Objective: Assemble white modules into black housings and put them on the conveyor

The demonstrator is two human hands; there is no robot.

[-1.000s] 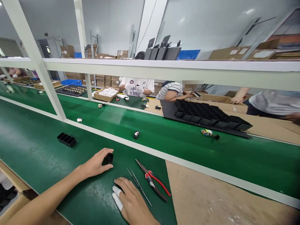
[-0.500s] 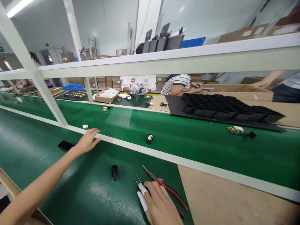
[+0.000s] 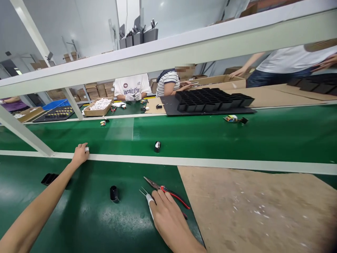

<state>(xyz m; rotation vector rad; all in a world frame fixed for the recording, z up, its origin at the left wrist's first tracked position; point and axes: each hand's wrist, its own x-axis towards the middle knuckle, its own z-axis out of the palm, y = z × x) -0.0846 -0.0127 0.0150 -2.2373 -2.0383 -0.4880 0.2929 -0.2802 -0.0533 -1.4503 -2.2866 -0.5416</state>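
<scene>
My left hand (image 3: 81,154) reaches over the pale rail, its fingers closed on a small white part (image 3: 86,149) at the edge of the green belt. Near the front, my right hand (image 3: 164,211) holds thin metal tweezers (image 3: 143,191), tips pointing up-left, with white covers on fingers. Red-handled pliers (image 3: 164,189) lie beside and partly under that hand. One black housing (image 3: 114,194) stands on the green bench between my arms. Further left, several black housings (image 3: 49,179) sit partly behind my left forearm. A black housing with white inside (image 3: 157,146) rests on the belt.
A pale rail (image 3: 137,160) divides bench and belt; a slanted post (image 3: 26,133) rises at left. Circuit boards (image 3: 231,118) lie on the belt. Across it are black trays (image 3: 210,100), a box of white parts (image 3: 98,106) and several people. Brown board (image 3: 250,207) covers the right side.
My left hand has reached onto the small white part and its fingers have closed. The view has turned rightward. My right hand still has the tweezers beside the pliers.
</scene>
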